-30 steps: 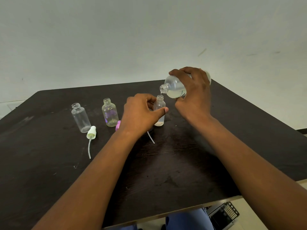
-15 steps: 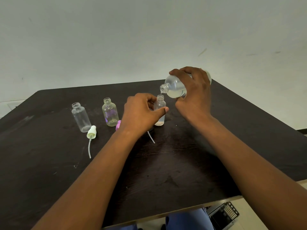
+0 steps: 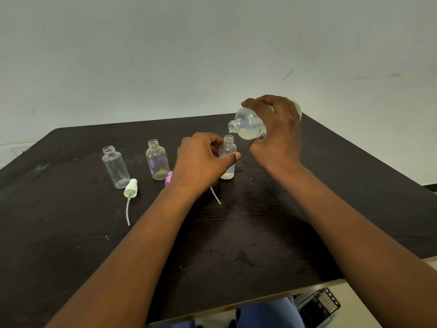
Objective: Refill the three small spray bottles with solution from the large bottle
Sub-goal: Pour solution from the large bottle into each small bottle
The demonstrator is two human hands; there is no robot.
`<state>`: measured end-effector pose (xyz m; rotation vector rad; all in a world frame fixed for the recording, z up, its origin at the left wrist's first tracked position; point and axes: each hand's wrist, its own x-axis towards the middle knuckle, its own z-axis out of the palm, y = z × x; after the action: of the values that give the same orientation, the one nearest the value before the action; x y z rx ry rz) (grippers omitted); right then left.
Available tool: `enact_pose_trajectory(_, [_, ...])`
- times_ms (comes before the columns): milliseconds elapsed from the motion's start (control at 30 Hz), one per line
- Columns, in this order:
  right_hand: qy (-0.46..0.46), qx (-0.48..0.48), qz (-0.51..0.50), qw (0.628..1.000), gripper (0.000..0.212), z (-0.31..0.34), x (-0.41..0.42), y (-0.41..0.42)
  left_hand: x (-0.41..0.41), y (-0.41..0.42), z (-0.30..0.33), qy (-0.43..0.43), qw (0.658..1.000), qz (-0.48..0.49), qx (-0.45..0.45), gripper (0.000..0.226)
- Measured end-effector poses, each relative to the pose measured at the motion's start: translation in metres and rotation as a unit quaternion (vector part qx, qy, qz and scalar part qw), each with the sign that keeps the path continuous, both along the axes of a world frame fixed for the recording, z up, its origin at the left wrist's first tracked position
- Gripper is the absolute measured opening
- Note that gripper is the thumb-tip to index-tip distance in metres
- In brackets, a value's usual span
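Observation:
My right hand (image 3: 275,136) grips the large clear bottle (image 3: 248,125), tipped with its open neck pointing left and down, just above the mouth of a small bottle (image 3: 227,157). A thin stream of liquid runs from the neck into that small bottle, which has a little liquid at its bottom. My left hand (image 3: 201,162) holds this small bottle between thumb and fingers. Two other small open bottles stand to the left: a yellowish one (image 3: 157,159) and a clear one (image 3: 115,166).
A pale spray cap with its tube (image 3: 130,189) lies in front of the clear bottle. A pink spray cap (image 3: 168,178) shows beside my left wrist, and a loose tube end (image 3: 215,195) below it. The dark table (image 3: 71,233) ends near me; a black device (image 3: 316,308) lies on the floor.
The large bottle has dipped slightly closer to the small bottle's mouth, and liquid now runs from it. Both hands stay where they were.

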<state>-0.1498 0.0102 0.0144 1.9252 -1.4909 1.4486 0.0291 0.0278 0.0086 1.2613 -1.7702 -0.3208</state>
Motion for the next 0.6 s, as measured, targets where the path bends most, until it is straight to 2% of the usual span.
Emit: enact_pose_trajectory(600, [-0.005, 0.003, 0.001, 1.0, 0.076, 0.0002, -0.0005, -0.0006, -0.0012, -0.0009, 0.0007, 0.0, 1.0, -0.003, 0.004, 0.044])
